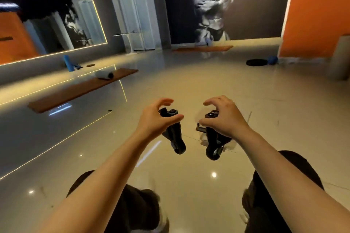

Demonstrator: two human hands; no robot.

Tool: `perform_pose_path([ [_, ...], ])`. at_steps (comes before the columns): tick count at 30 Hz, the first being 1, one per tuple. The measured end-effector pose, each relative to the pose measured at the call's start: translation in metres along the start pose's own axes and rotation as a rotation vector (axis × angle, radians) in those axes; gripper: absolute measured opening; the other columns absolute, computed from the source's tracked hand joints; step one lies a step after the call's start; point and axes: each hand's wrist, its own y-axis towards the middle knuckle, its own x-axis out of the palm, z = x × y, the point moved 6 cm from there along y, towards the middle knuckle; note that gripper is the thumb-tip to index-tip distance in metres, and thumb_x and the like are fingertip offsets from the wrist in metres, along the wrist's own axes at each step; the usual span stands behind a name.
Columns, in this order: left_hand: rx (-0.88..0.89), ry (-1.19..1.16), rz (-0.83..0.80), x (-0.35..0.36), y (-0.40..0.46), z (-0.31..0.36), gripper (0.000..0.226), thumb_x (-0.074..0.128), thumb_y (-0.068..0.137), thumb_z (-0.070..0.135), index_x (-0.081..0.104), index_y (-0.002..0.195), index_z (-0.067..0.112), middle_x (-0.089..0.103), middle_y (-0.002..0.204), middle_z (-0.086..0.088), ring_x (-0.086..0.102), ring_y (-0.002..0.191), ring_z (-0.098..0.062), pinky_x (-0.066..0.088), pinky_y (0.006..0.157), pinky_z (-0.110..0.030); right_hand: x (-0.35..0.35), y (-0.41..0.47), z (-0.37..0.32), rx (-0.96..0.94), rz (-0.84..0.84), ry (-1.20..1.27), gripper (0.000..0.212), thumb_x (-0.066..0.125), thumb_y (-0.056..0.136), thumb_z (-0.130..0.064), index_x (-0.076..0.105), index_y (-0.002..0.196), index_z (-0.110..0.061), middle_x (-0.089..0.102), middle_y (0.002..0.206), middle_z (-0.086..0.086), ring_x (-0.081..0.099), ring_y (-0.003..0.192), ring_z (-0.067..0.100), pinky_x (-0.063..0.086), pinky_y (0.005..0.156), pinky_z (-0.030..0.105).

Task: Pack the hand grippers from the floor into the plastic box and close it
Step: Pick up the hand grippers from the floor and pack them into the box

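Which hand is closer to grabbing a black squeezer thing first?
Probably neither: it's close to a tie. The left hand arches over the left hand gripper, and the right hand arches over the right hand gripper. Both have fingers spread, not clearly gripping.

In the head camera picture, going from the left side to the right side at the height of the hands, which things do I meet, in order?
Brown mat on the floor → left hand → left hand gripper → right hand gripper → right hand. The hands hover open over the grippers; whether they touch them is unclear. The plastic box is not in view.
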Motion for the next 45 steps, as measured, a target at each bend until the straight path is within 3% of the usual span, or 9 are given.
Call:
perform_pose_path([
  [9,0.056,-0.154,-0.248,0.118,0.088,-0.019,0.053,0.079,0.070,0.035,0.057,0.117,0.027,0.057,0.116,0.011,0.056,0.106,-0.014,0.051,0.090,-0.036,-0.016,0.023,0.087,0.242,0.025,-0.164,0.059,0.074,0.070,-0.044,0.055,0.123,-0.026,0.047,0.122,-0.004,0.038,0.118,0.016,0.033,0.087,0.026],
  [14,0.024,-0.200,-0.276,0.152,0.127,-0.035,0.054,0.080,0.069,0.032,0.057,0.117,0.025,0.058,0.120,0.006,0.056,0.098,-0.009,0.050,0.085,-0.029,-0.013,0.059,0.117,0.296,-0.011,-0.250,0.059,0.074,0.070,-0.047,0.054,0.122,-0.028,0.047,0.122,-0.005,0.036,0.119,0.016,0.033,0.086,0.027],
  [19,-0.044,-0.232,-0.271,0.172,0.169,-0.056,0.057,0.080,0.069,0.032,0.056,0.120,0.023,0.056,0.122,0.001,0.054,0.102,-0.015,0.052,0.087,-0.040,-0.013,0.087,0.134,0.309,-0.031,-0.283,0.058,0.074,0.072,-0.048,0.054,0.122,-0.028,0.046,0.125,-0.005,0.034,0.120,0.015,0.030,0.087,0.025],
  [25,-0.189,-0.255,-0.368,0.225,0.224,-0.075,0.068,0.082,0.068,0.026,0.048,0.126,0.019,0.056,0.110,-0.008,0.057,0.085,-0.017,0.051,0.069,-0.029,-0.010,0.127,0.182,0.392,-0.059,-0.299,0.060,0.073,0.072,-0.046,0.052,0.125,-0.027,0.044,0.128,-0.006,0.033,0.122,0.015,0.029,0.087,0.025],
  [30,-0.143,-0.160,-0.469,0.263,0.265,-0.073,0.068,0.082,0.067,0.021,0.048,0.126,0.020,0.052,0.105,-0.005,0.057,0.081,-0.016,0.044,0.058,-0.018,0.011,0.163,0.243,0.450,-0.116,-0.305,0.058,0.071,0.073,-0.047,0.052,0.124,-0.026,0.045,0.125,-0.005,0.034,0.121,0.016,0.033,0.089,0.028],
  [34,-0.098,0.028,-0.492,0.287,0.296,-0.076,0.070,0.082,0.065,0.030,0.048,0.126,0.026,0.048,0.119,-0.008,0.053,0.093,-0.019,0.044,0.072,-0.025,0.029,0.196,0.290,0.440,-0.187,-0.275,0.057,0.072,0.073,-0.047,0.053,0.123,-0.026,0.045,0.124,-0.005,0.033,0.121,0.016,0.034,0.088,0.027],
  [38,-0.060,0.177,-0.521,0.311,0.319,-0.076,0.070,0.080,0.066,0.034,0.047,0.127,0.029,0.040,0.114,-0.001,0.045,0.089,-0.012,0.037,0.076,-0.023,0.034,0.224,0.333,0.413,-0.190,-0.238,0.053,0.070,0.075,-0.048,0.055,0.121,-0.026,0.047,0.120,-0.006,0.036,0.118,0.014,0.032,0.086,0.024],
  [41,-0.122,0.207,-0.548,0.316,0.329,-0.091,0.066,0.080,0.066,0.034,0.048,0.124,0.030,0.044,0.113,-0.002,0.047,0.079,-0.005,0.039,0.072,-0.024,0.034,0.238,0.354,0.433,-0.154,-0.240,0.047,0.068,0.075,-0.050,0.060,0.115,-0.025,0.051,0.111,-0.005,0.043,0.111,0.016,0.035,0.081,0.027],
  [45,-0.219,0.337,-0.566,0.312,0.336,-0.116,0.066,0.080,0.066,0.030,0.049,0.124,0.028,0.042,0.108,-0.002,0.047,0.081,-0.011,0.039,0.073,-0.025,0.035,0.280,0.355,0.359,-0.186,-0.280,0.041,0.067,0.076,-0.050,0.062,0.107,-0.025,0.049,0.102,-0.006,0.045,0.105,0.017,0.042,0.080,0.032],
])
